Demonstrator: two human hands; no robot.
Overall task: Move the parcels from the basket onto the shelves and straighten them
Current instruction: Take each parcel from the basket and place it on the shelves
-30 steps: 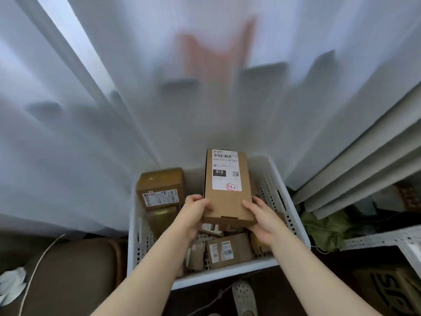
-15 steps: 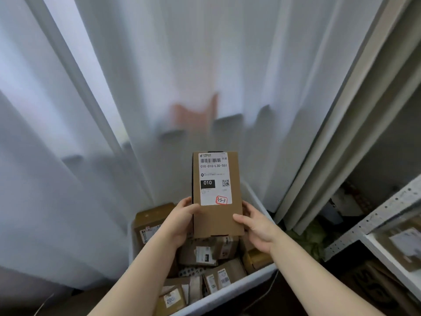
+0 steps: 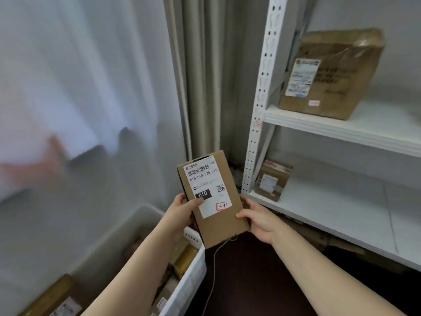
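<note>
Both hands — left hand (image 3: 180, 210), right hand (image 3: 259, 221) — are gripping the labelled brown cardboard parcel (image 3: 214, 199), carrying it shelfward; next it needs setting squarely on the white metal shelf (image 3: 330, 215).

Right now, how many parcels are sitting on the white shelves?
2. A big taped cardboard box on the upper shelf, and a small box at the left end of the lower shelf. More may hide past the right edge.

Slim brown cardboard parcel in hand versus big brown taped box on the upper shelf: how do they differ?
The slim brown cardboard parcel is gripped by the left hand and right hand; the big brown taped box rests on the upper white shelf. The parcel is narrow, the box bulkier. The parcel's cardboard is bare, the box's glossy with tape. Both carry white labels.
</note>
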